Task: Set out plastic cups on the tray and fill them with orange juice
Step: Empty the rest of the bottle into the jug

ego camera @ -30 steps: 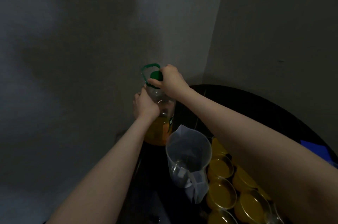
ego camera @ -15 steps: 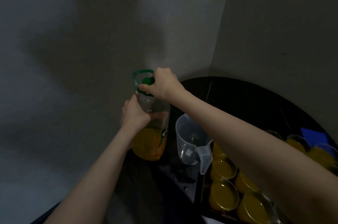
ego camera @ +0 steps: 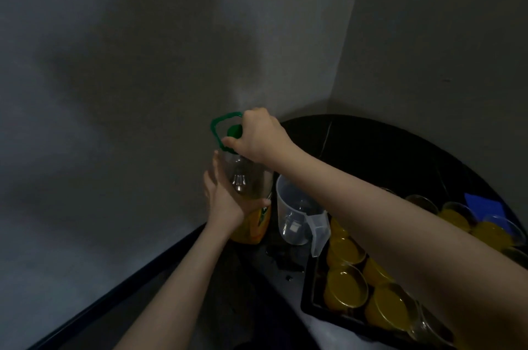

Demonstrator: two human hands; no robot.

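A large clear juice bottle (ego camera: 251, 221) with a green cap (ego camera: 234, 130) and green carry handle (ego camera: 221, 121) stands on the dark table near the wall; orange juice fills only its lower part. My right hand (ego camera: 258, 135) grips the cap from above. My left hand (ego camera: 225, 195) lies against the bottle's left side, fingers stretched up and thumb across its front. To the right, a black tray (ego camera: 307, 292) holds several clear plastic cups (ego camera: 345, 289) filled with orange juice. My right forearm hides part of the tray.
An empty clear plastic pitcher (ego camera: 297, 212) stands between the bottle and the tray. More filled cups (ego camera: 454, 218) and a blue object (ego camera: 483, 204) sit at the far right. Grey walls meet in a corner behind the round black table (ego camera: 371, 149).
The view has shifted so the bottle and table sit lower and further left. My left hand has loosened from a closed grip to stretched fingers on the bottle's side. My right hand stays on the cap.
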